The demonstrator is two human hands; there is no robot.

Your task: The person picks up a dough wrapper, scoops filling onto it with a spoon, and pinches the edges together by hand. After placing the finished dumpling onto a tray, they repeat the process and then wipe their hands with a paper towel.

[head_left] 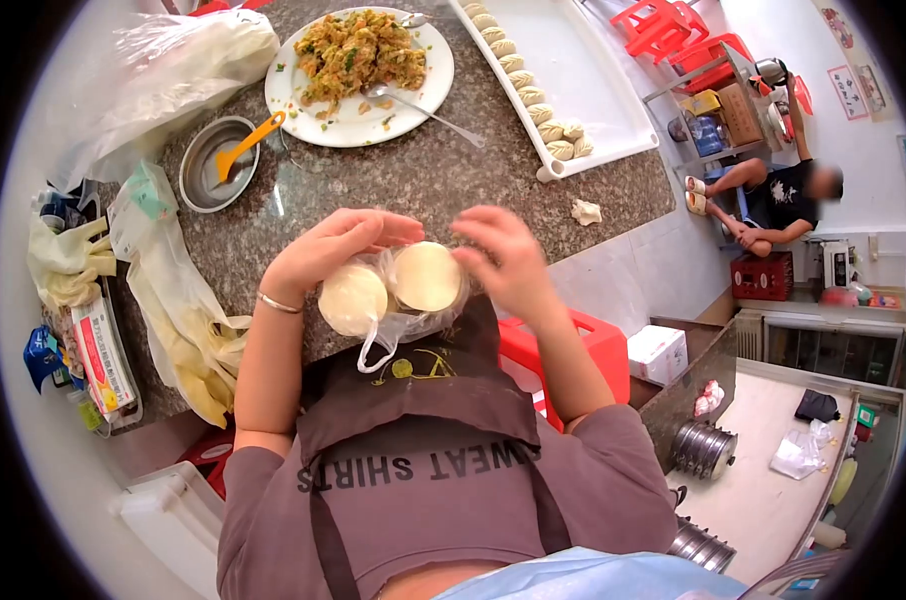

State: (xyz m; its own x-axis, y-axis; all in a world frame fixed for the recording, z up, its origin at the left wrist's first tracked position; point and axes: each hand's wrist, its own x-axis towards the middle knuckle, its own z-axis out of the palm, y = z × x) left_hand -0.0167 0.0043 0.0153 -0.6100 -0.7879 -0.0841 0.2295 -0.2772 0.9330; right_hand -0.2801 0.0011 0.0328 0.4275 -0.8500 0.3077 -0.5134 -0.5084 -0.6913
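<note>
Two stacks of round dough wrappers, one on the left (353, 299) and one on the right (428, 276), sit in a clear plastic bag (403, 325) at the counter's near edge. My left hand (341, 245) curves over the far side of the left stack, its fingers stretched out. At the right stack's right edge is my right hand (508, 262), fingers apart and a little blurred. Beyond them a white plate (303, 118) carries chopped filling (363, 60) and a metal spoon (428, 117). Pleated dumplings (528, 95) line a white tray (603, 100).
A metal bowl (195, 165) with an orange spatula (245, 150) stands at left, near a big plastic bag of white contents (188, 70). A dough scrap (587, 212) lies at the counter's right. A red stool (588, 350) is beside me. Another person (778, 195) sits farther off.
</note>
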